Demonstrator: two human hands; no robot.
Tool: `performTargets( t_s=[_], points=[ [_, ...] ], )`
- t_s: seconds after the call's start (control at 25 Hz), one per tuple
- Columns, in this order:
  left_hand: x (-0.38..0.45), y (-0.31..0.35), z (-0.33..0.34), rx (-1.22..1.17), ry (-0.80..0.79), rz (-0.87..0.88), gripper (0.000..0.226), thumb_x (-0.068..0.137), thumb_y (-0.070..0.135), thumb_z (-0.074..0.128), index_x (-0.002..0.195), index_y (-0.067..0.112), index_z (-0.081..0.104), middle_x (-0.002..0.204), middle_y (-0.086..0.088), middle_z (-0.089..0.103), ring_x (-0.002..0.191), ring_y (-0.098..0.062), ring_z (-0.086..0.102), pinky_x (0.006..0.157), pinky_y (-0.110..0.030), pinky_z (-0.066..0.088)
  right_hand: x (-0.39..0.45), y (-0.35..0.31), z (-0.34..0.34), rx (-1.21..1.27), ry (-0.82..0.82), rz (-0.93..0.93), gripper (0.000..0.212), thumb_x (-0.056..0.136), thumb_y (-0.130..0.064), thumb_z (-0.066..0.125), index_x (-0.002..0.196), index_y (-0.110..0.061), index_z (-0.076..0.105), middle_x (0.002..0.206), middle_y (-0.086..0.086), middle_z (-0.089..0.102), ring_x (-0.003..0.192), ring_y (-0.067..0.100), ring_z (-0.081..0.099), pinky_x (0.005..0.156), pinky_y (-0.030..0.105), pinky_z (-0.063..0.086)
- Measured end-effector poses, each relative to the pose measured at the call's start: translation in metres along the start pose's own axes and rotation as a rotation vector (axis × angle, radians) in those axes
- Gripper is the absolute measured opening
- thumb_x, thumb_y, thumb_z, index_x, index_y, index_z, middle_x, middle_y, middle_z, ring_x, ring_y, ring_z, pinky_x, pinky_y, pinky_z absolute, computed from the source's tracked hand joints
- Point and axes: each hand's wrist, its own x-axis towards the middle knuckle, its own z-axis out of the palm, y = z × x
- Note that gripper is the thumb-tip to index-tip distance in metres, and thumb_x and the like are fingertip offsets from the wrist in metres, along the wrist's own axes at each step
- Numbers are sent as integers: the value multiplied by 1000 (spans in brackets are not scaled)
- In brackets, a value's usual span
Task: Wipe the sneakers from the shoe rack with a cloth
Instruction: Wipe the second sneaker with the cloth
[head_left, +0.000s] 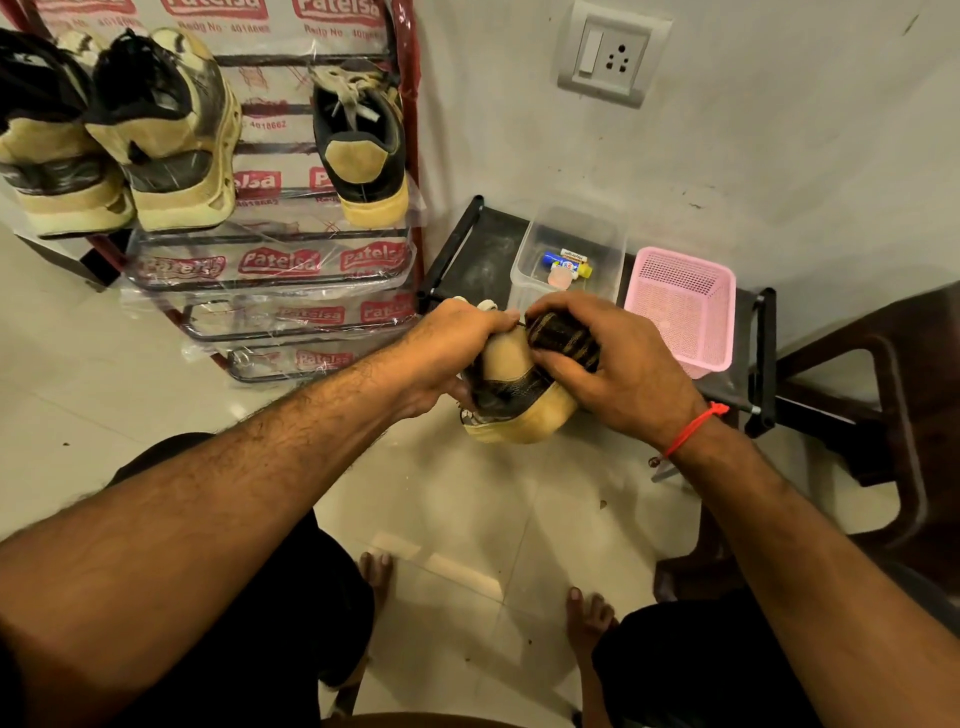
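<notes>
Closest to the camera you get the person's knees in black shorts and two bare feet on the pale tiled floor (467, 519). Both forearms reach forward from there, and the right wrist has a red thread bracelet (693, 428) on it.

In the middle of the view the left hand (447, 353) is curled round a black and tan sneaker (511, 400), gripping it at the top with the yellowish sole turned down and toward the camera. The right hand (623, 369) is clenched round a dark striped cloth (563, 338) and has it pressed against the sneaker's upper right side. So the shoe is held up off the floor, between both hands, just in front of the low black bench (488, 249).

On that bench sits a clear plastic container (571, 244) with a couple of small bottles in it, labels too small to read, and right beside it a pink perforated basket (680, 306). A dark brown plastic chair (883, 415) is off to the right.

Further back on the left is the red shoe rack (413, 130), shelves wrapped in printed plastic. Its top shelf carries a matching black and tan sneaker (361, 145) and, well apart from it, a pair of chunky tan sneakers (156, 135). On the wall behind is a grey switch and socket plate (608, 54).
</notes>
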Motion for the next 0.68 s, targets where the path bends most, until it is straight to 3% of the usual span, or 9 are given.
performTargets(
  t_s=[0.12,0.2,0.28,0.44,0.52,0.6,0.68],
  points=[
    [-2,3,7,-52,-12,-16,31,102,32,58,113,5,67,107,-12,70,101,-26,68,73,-59,61,0,-3,-4,-172,78,104,32,92,-31,63,120,-16,62,113,4,67,106,25,61,93,36,47],
    [1,4,7,-53,19,-3,29,103,33,57,104,6,69,100,-12,71,99,-28,69,74,-55,62,-6,-21,9,-464,129,-19,34,87,-32,53,115,-16,65,107,5,67,101,31,59,84,42,45],
    [2,4,5,-8,27,-7,33,103,37,55,107,8,70,100,-12,72,96,-29,69,77,-52,62,-15,-41,25,-584,146,-112,30,84,-28,57,110,-16,67,103,4,67,96,32,59,80,44,43],
    [0,4,1,155,-29,15,41,104,45,50,102,11,74,96,-11,74,94,-26,69,81,-42,60,-13,-38,20,-563,172,-50,38,83,-27,56,119,-17,65,111,2,66,102,32,57,83,47,43],
    [-3,6,1,205,-68,6,48,101,52,51,103,10,76,104,-11,76,104,-26,67,84,-39,55,-10,-31,17,-501,167,-3,41,81,-20,68,121,-17,64,114,2,66,105,33,56,85,48,42],
    [-6,8,0,228,-80,9,44,99,53,53,101,15,76,109,-9,75,102,-20,65,76,-30,49,-11,-27,16,-474,173,6,40,80,-20,68,119,-19,64,116,1,66,107,32,56,86,48,42],
    [-4,7,-5,343,-24,105,33,99,48,56,92,22,75,110,-7,72,104,-20,62,77,-29,49,-13,-26,14,-444,159,-3,38,81,-24,65,119,-22,64,117,-3,66,108,29,56,86,46,42]
  ],
)
